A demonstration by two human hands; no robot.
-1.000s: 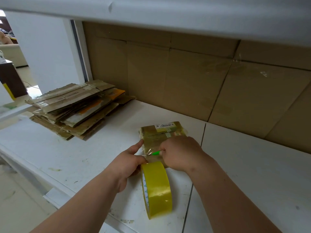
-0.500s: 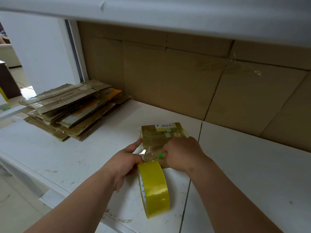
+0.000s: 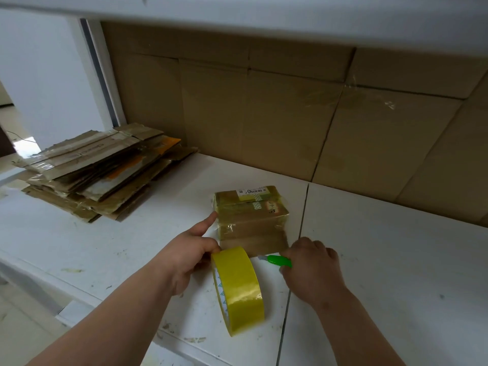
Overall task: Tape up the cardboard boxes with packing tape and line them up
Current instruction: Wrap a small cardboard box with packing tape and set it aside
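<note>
head view: a small cardboard box [image 3: 250, 220], wrapped in glossy tape with a white barcode label on its far top edge, sits on the white worktop [image 3: 383, 260] just left of the seam between two panels. the left hand [image 3: 188, 256] has its index finger stretched out to touch the box's left side, while the thumb and the other fingers hold the yellow tape roll [image 3: 239, 289], which stands on edge just in front of the box. the right hand [image 3: 313, 268] has its fingers curled around a green utility knife [image 3: 278, 260], its tip pointing left at the box's near bottom edge.

compared with half a second ago, the right hand has come off the top of the box and now sits lower and to the right, on the worktop beside the box's near right corner, so the whole top of the box shows. the knife, then only a green sliver under the hand, is now mostly in sight. the roll and left hand have barely shifted.

a stack of flattened cartons [image 3: 97, 175] lies well apart at the far left, and cardboard sheets [image 3: 264, 114] line the back wall.
</note>
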